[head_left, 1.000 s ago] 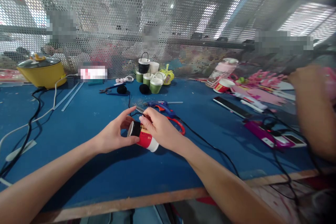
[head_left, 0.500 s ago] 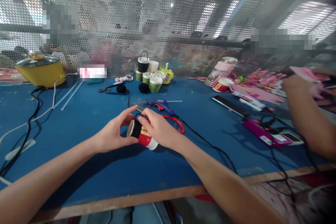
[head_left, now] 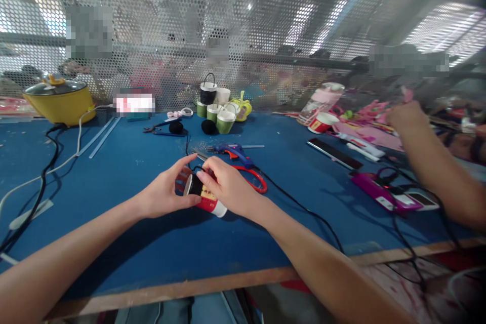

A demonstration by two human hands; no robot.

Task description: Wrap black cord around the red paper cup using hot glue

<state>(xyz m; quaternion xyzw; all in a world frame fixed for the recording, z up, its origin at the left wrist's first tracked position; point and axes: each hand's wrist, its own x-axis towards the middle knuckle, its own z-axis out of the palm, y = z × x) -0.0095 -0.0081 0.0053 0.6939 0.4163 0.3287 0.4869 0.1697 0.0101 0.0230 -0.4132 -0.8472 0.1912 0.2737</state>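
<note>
A red, yellow and white paper cup [head_left: 208, 203] lies tilted between my hands, its open mouth facing left. Black yarn [head_left: 195, 186] covers a band of it near the rim. My left hand [head_left: 167, 192] curves around the rim end, with the thumb along the near side and the index finger stretched over the top. My right hand [head_left: 224, 182] is closed over the far side of the cup, thumb and fingers pinching the yarn at the band; its fingertips are partly hidden. Red-handled scissors [head_left: 261, 185] lie partly under that hand.
Ahead are a blue glue gun [head_left: 237, 154], black yarn balls [head_left: 208, 127], pliers [head_left: 161, 126] and several small wrapped cups [head_left: 225, 121]. A yellow electric pot [head_left: 58, 104] stands left. At right are a phone [head_left: 334, 153], a purple power strip [head_left: 383, 192] and another person's arm [head_left: 429, 162].
My hands hold nearly the same place; the cup has turned slightly and my right thumb has shifted a little left over the black band. The other person's hand has moved left.
</note>
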